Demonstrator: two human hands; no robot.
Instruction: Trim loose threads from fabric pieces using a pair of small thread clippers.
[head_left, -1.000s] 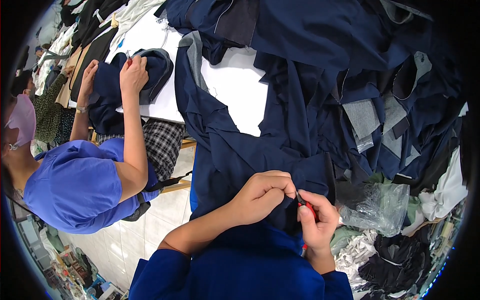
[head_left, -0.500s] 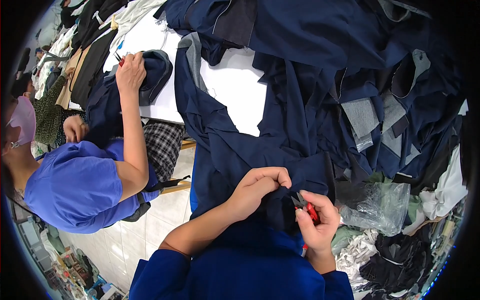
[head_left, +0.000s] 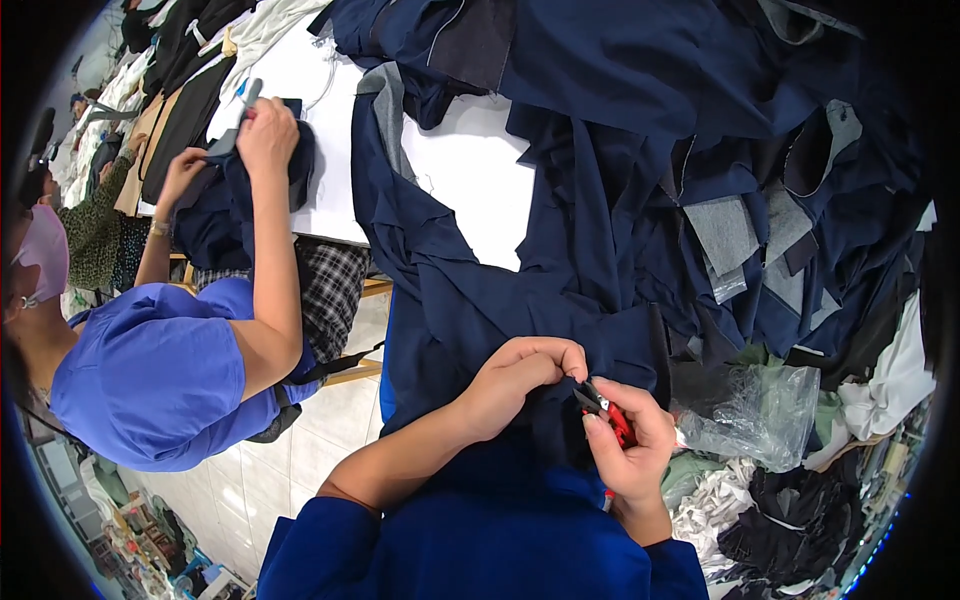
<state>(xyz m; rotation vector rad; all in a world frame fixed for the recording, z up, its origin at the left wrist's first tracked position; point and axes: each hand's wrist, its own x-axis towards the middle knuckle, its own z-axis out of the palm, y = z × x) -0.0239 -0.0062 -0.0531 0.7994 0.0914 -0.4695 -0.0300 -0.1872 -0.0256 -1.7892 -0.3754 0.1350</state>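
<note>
My left hand [head_left: 520,385] pinches an edge of dark navy fabric [head_left: 470,305] close to my body. Around red-handled thread snips [head_left: 618,424] my right hand [head_left: 637,437] is closed, thumb and forefinger on either side. The dark blades point up and left, right by the left fingertips at the fabric's edge. Whether they touch cloth or a thread is too small to tell. The navy garment spreads from my lap up over the table, with a grey lining strip [head_left: 388,110] showing along one edge.
A white table [head_left: 480,190] carries a large navy garment pile [head_left: 620,70] at the far right. Clear plastic [head_left: 765,415] and black and white scraps [head_left: 795,520] lie to my right. On my left, a co-worker in a blue shirt [head_left: 150,375] handles navy cloth.
The snips' blades have moved slightly left and closer together, nearer my left fingertips. The co-worker has brought both hands together and lifted a grey strip of the cloth.
</note>
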